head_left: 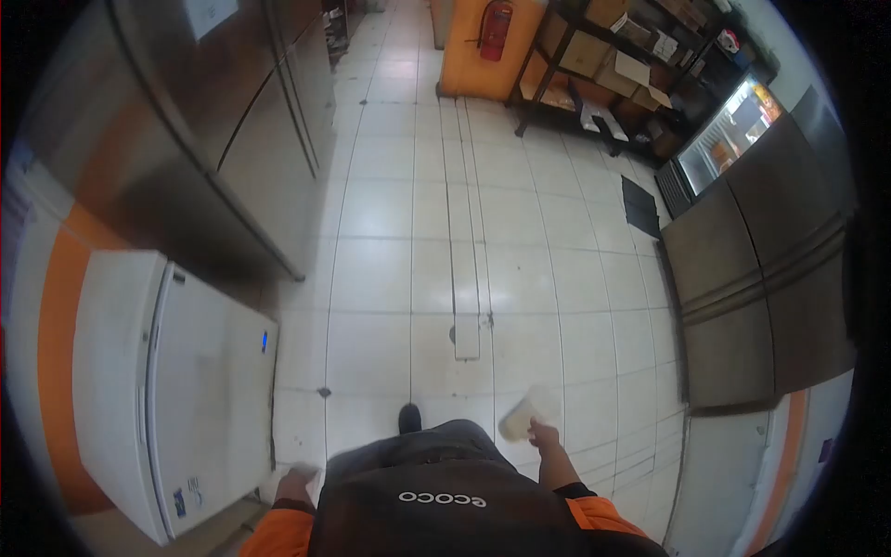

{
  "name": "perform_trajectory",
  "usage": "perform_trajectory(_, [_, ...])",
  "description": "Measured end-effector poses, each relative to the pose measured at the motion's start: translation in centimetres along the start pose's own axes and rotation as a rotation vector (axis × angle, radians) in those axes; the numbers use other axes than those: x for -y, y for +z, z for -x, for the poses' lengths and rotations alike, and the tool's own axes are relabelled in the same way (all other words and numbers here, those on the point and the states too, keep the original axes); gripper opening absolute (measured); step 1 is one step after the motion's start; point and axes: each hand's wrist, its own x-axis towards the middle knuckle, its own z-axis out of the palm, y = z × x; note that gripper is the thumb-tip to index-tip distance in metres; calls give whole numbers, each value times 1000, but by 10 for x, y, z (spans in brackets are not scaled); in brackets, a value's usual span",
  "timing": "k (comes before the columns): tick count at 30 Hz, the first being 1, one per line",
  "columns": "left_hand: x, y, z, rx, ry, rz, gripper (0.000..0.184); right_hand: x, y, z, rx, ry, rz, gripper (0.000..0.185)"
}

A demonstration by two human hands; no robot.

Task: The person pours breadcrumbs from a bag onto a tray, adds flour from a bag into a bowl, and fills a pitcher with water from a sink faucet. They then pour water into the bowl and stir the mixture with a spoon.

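My right hand (543, 433) is closed on the edge of a pale, translucent container (525, 418), held out to the right of my body above the tiled floor. The container is blurred, and what it holds is hard to make out. Low at my left side hangs my left hand (297, 483), smeared by motion, so its fingers do not show clearly. Closest to that hand is a white chest freezer (209, 390) with its lid down. A dark apron (445, 511) covers my front, and one dark shoe (409, 418) shows beyond it.
Tall steel cabinets (251, 139) line the left, steel refrigerator doors (742, 278) the right. Ahead are a fire extinguisher (497, 30) on an orange wall, a shelf with cardboard boxes (624, 72) and a glass-door cooler (729, 139). A dark mat (640, 206) lies on the floor.
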Motion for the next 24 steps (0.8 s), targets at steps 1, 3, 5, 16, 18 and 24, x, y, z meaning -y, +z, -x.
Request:
perform_trajectory(1, [-42, -53, -13, -29, 7, 28, 40, 13, 3, -12, 12, 32, -11, 40])
perform_trajectory(3, [-129, -157, -37, -87, 46, 41, 42, 71, -2, 12, 71, 273, -44, 43])
perform_trajectory(5, [-148, -187, -172, -326, 343, -126, 40, 92, -3, -7, 149, 315, -22, 41])
perform_trajectory(16, [-292, -441, -352, -89, 345, -11, 55, 483, -18, -190, 462, -81, 986, 54])
perform_trajectory(18, [-283, -484, -294, -128, 190, 77, 55, 543, 8, -300, 437, -88, 1145, 60])
perform_trajectory(24, [-285, -606, -281, -174, 47, 276, 53, 785, 62, -442, 33, -530, 1258, 54])
